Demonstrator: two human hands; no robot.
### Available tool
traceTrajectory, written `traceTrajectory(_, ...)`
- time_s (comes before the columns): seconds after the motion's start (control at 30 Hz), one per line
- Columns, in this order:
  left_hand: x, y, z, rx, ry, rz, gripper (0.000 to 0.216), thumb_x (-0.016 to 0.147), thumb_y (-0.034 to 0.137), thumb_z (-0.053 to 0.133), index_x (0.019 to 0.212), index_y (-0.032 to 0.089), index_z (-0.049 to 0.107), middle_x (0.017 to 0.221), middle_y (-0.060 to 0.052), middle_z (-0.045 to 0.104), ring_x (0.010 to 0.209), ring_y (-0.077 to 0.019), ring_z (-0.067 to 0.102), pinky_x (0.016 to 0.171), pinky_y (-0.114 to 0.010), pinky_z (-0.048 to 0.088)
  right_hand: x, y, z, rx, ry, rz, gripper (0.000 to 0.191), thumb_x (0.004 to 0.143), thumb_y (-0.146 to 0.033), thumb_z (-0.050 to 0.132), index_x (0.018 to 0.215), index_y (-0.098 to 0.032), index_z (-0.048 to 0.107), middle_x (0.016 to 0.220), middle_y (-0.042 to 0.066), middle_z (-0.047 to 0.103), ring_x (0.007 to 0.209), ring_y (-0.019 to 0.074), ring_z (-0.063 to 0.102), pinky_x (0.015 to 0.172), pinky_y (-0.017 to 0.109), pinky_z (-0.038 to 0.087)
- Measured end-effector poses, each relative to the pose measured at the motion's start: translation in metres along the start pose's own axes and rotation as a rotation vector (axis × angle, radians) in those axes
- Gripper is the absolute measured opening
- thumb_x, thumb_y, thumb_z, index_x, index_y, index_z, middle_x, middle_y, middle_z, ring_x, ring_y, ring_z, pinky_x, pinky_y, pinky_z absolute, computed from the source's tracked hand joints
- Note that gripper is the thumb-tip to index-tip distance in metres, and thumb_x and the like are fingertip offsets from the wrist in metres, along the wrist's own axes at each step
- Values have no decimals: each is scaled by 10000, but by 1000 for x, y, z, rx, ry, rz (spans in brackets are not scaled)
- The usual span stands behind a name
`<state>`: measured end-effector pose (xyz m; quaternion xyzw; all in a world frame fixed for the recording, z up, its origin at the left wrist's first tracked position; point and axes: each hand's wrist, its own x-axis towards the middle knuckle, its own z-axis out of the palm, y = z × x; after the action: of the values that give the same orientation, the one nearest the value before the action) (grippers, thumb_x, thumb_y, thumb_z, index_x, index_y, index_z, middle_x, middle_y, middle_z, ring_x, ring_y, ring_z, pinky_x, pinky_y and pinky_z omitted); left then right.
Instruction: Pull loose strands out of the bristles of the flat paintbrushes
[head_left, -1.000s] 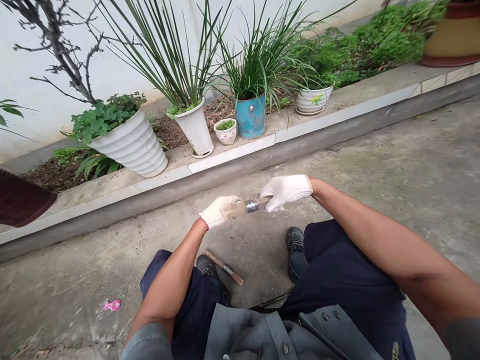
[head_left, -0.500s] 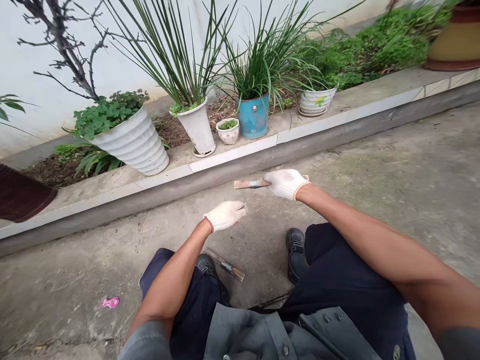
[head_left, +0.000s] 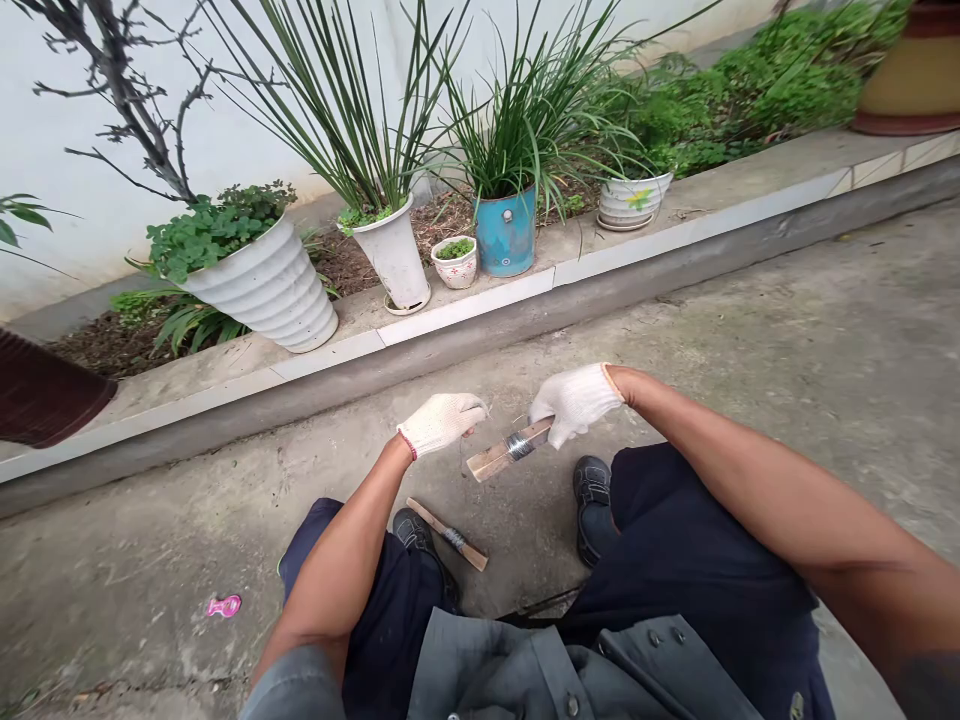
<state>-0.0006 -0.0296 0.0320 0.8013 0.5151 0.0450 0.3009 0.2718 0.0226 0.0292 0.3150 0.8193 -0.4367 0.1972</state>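
Note:
My right hand (head_left: 577, 402), in a white knitted glove, is closed around a wooden stick (head_left: 491, 460) wound near its middle with silvery wire (head_left: 519, 445). The stick's bare end points down and left. My left hand (head_left: 442, 422), gloved too, is pinched closed beside it; a fine strand, seemingly wire, shows at its fingertips, though its path is hard to follow. On the concrete, by my left shoe, lies a second wooden stick (head_left: 469, 553) with wire wrapped around it.
A low tiled ledge (head_left: 465, 306) crosses ahead, carrying a ribbed white pot (head_left: 274, 285), a tall white pot (head_left: 394, 255), a small pot (head_left: 456, 268) and a blue pot (head_left: 506, 235). A pink object (head_left: 224, 606) lies at the lower left. My shoes (head_left: 592, 485) flank the work.
My right hand has come down toward me, and the stick in it has tilted, its left end now lower. My left hand has shifted slightly left and up, still pinched.

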Motion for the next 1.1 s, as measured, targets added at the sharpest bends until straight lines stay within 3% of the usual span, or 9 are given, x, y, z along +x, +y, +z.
traceTrajectory(0.07,1,0,1,-83,-5,40,287,983,365,504,863,208,712,798,4,724,762,-179,649,720,-256,435,-7,-5,-3,72,51,-68,299,737,-445,730,883,-186,701,709,-4,680,616,139,608,577,235,376)
traceTrajectory(0.17,1,1,2,-206,7,73,321,989,403,512,851,188,706,877,-36,758,811,-186,686,790,-263,480,-12,-13,-10,124,281,-95,288,773,-455,707,889,-191,688,723,-7,696,654,139,627,599,225,384)
traceTrajectory(0.33,-3,11,-1,-268,4,22,367,1016,403,438,816,190,660,798,-23,739,774,-172,700,807,-264,498,-3,-16,-23,66,685,86,341,866,-490,604,1018,-204,711,799,14,726,706,160,635,623,242,383)
traceTrajectory(0.43,-4,15,-3,-226,-5,-20,357,1005,423,438,851,195,665,722,-3,706,734,-175,668,731,-261,470,7,-10,-24,-110,812,247,384,902,-513,586,1142,-247,724,950,48,752,829,211,672,674,270,398)
traceTrajectory(0.57,-3,11,-2,-173,1,-59,363,997,449,443,866,196,668,645,19,647,648,-170,616,649,-267,423,16,-10,-16,-317,762,371,306,963,-375,549,1148,-225,741,1040,130,755,919,270,698,775,330,442)
traceTrajectory(0.77,-1,2,-2,-50,90,-16,388,1013,446,419,810,206,647,633,23,614,641,-176,586,637,-284,377,28,-16,-6,-492,686,367,287,921,-182,551,1101,-117,765,1071,228,746,1011,350,714,862,420,492)
traceTrajectory(0.97,-18,2,5,64,113,-25,385,1017,424,427,794,205,652,638,8,614,640,-184,555,635,-296,343,35,-25,22,-507,674,354,317,904,-165,552,1128,-92,765,1073,257,745,1029,373,716,871,446,496)
traceTrajectory(1.1,-39,0,12,25,127,-20,361,993,392,448,786,201,674,653,6,617,670,-179,553,655,-274,367,24,-37,52,-490,494,289,286,866,-334,657,1053,-162,788,992,176,764,940,310,719,809,375,481)
